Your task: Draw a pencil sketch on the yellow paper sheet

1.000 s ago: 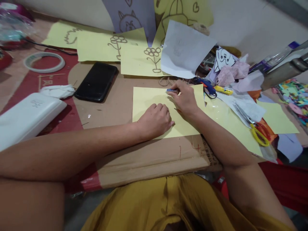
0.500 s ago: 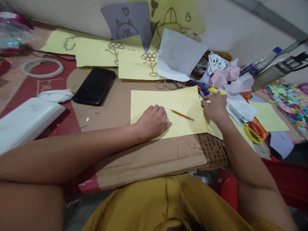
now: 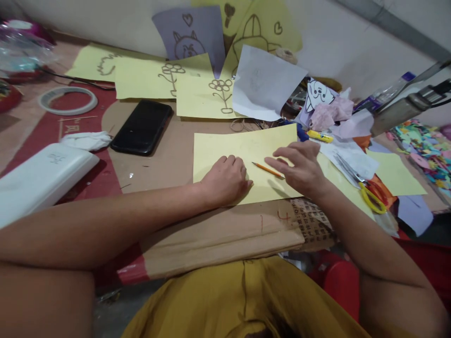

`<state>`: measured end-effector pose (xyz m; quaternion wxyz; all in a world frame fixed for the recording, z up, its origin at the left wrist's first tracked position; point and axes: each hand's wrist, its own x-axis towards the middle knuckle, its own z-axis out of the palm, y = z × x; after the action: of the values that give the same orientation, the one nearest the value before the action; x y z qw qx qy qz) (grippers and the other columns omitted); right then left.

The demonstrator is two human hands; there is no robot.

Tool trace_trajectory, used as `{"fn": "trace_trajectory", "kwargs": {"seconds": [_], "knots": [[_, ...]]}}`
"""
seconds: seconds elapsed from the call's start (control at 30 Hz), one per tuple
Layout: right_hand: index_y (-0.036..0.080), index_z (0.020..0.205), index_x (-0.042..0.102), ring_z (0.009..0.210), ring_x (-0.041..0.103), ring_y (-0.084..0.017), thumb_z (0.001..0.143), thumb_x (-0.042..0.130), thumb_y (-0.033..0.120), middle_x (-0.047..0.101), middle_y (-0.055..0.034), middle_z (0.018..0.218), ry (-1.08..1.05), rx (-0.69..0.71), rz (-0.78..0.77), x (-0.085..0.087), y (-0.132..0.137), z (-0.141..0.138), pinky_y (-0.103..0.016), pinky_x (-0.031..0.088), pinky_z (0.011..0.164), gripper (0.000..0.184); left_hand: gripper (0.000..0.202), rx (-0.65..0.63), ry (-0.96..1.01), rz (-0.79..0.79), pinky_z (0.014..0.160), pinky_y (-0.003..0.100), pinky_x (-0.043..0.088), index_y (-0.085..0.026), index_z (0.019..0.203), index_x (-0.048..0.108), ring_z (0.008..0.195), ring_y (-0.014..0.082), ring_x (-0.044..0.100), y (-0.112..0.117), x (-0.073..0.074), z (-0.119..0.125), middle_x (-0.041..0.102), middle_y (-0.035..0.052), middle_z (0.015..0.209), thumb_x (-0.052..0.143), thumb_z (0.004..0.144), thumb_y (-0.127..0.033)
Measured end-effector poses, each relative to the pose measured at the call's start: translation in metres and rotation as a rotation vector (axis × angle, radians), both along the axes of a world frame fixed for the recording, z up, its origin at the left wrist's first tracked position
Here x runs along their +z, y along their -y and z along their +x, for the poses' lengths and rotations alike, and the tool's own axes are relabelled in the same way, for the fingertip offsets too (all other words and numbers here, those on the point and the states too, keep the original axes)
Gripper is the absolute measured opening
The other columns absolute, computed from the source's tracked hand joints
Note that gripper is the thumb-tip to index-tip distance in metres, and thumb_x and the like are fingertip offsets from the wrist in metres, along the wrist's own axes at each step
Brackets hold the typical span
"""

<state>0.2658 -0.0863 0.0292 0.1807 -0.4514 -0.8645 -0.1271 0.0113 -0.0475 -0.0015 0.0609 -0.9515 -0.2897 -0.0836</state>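
A sheet of yellow paper (image 3: 218,145) lies before me on brown cardboard, bearing faint pencil marks near its top. My left hand (image 3: 227,180) rests on its lower left part, fingers curled under and thumb out to the side. No object shows in it. A yellow-orange pencil (image 3: 264,168) lies on the sheet, its point toward my left hand. Over the pencil's back end hovers my right hand (image 3: 299,166), fingers apart and holding nothing. It covers the sheet's right edge and the pencil's end.
Left are a black phone (image 3: 143,126), a tape roll (image 3: 42,101) and a white device (image 3: 45,173). Flower drawings (image 3: 197,101) and a white sheet (image 3: 266,84) lie behind. Right are scissors (image 3: 371,197), a yellow tube (image 3: 320,136), paper scraps (image 3: 419,164) and a bottle (image 3: 398,112).
My right hand has moved left from beyond the sheet's right edge to above the pencil, and its fingers have spread. The left hand stays in place on the paper.
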Motion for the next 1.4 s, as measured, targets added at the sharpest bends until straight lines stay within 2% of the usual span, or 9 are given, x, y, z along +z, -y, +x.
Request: {"fn": "trace_trajectory", "kwargs": {"seconds": [0.2, 0.43, 0.53, 0.63, 0.73, 0.83, 0.93, 1.1, 1.4], "knots": [[0.031, 0.131, 0.066, 0.101, 0.061, -0.021, 0.104, 0.05, 0.019, 0.076, -0.0049, 0.112, 0.239, 0.263, -0.174, -0.017, -0.025, 0.009, -0.041, 0.042, 0.089, 0.034, 0.044, -0.017, 0.008, 0.083, 0.073, 0.039, 0.039, -0.004, 0.107, 0.074, 0.092, 0.0316, 0.064, -0.002, -0.004, 0.0, 0.071, 0.0194, 0.102, 0.054, 0.104, -0.042], [0.025, 0.11, 0.069, 0.088, 0.062, -0.019, 0.102, 0.05, 0.02, 0.073, -0.0065, 0.098, 0.159, 0.476, -0.24, -0.017, -0.046, 0.025, -0.036, 0.051, 0.081, 0.021, 0.044, -0.014, 0.031, 0.099, 0.072, 0.038, 0.039, -0.002, 0.104, 0.074, 0.09, 0.0305, 0.063, -0.002, -0.006, 0.0, 0.07, 0.019, 0.099, 0.056, 0.102, -0.043], [0.026, 0.1, 0.066, 0.08, 0.061, -0.019, 0.098, 0.055, 0.021, 0.072, -0.0052, 0.092, -0.007, 0.415, -0.152, -0.016, -0.044, 0.018, -0.036, 0.051, 0.075, 0.013, 0.044, -0.009, 0.014, 0.061, 0.074, 0.039, 0.04, -0.003, 0.105, 0.074, 0.092, 0.0307, 0.063, -0.001, -0.004, 0.0, 0.07, 0.019, 0.101, 0.054, 0.103, -0.042], [0.026, 0.094, 0.06, 0.082, 0.063, -0.02, 0.094, 0.061, 0.025, 0.069, -0.0043, 0.088, -0.398, 0.173, 0.026, -0.012, -0.043, -0.01, -0.039, 0.055, 0.077, 0.002, 0.047, -0.005, 0.002, 0.036, 0.076, 0.039, 0.041, -0.003, 0.108, 0.074, 0.095, 0.0311, 0.063, -0.001, -0.002, 0.0, 0.071, 0.019, 0.104, 0.051, 0.103, -0.044], [0.026, 0.092, 0.057, 0.08, 0.064, -0.018, 0.096, 0.06, 0.032, 0.066, -0.0022, 0.088, -0.705, -0.155, -0.125, -0.009, -0.053, -0.048, -0.038, 0.057, 0.077, 0.008, 0.046, 0.004, -0.004, 0.039, 0.074, 0.039, 0.041, -0.004, 0.109, 0.074, 0.093, 0.0315, 0.064, -0.001, -0.002, 0.0, 0.071, 0.0195, 0.105, 0.052, 0.103, -0.044], [0.025, 0.095, 0.056, 0.073, 0.064, -0.013, 0.095, 0.061, 0.033, 0.066, 0.001, 0.088, -0.974, -0.132, -0.414, -0.017, -0.067, -0.073, -0.031, 0.056, 0.069, 0.01, 0.045, 0.004, 0.005, 0.063, 0.072, 0.039, 0.04, -0.004, 0.106, 0.074, 0.091, 0.0312, 0.064, -0.001, -0.004, 0.001, 0.071, 0.0195, 0.102, 0.053, 0.102, -0.043], [0.023, 0.095, 0.059, 0.068, 0.063, -0.011, 0.094, 0.064, 0.033, 0.067, 0.0014, 0.083, -1.144, -0.137, -0.53, -0.036, -0.075, -0.077, -0.027, 0.053, 0.063, 0.011, 0.043, -0.009, 0.02, 0.085, 0.071, 0.039, 0.039, -0.004, 0.105, 0.075, 0.089, 0.0304, 0.063, -0.002, -0.007, 0.001, 0.07, 0.0178, 0.098, 0.055, 0.102, -0.042], [0.023, 0.091, 0.061, 0.067, 0.062, -0.01, 0.093, 0.07, 0.038, 0.068, 0.0023, 0.079, -1.246, -0.182, -0.493, -0.062, -0.074, -0.07, -0.024, 0.051, 0.062, 0.017, 0.044, -0.026, 0.051, 0.109, 0.07, 0.037, 0.037, -0.004, 0.105, 0.074, 0.088, 0.0289, 0.062, -0.003, -0.009, -0.001, 0.069, 0.0167, 0.096, 0.059, 0.101, -0.045], [0.024, 0.086, 0.061, 0.069, 0.063, -0.012, 0.094, 0.067, 0.035, 0.069, 0.0022, 0.077, -1.126, -0.163, -0.435, -0.061, -0.073, -0.071, -0.029, 0.051, 0.068, 0.015, 0.044, -0.018, 0.039, 0.104, 0.07, 0.038, 0.037, -0.004, 0.106, 0.074, 0.088, 0.0294, 0.062, -0.002, -0.007, -0.001, 0.069, 0.0165, 0.097, 0.059, 0.102, -0.045]]}}
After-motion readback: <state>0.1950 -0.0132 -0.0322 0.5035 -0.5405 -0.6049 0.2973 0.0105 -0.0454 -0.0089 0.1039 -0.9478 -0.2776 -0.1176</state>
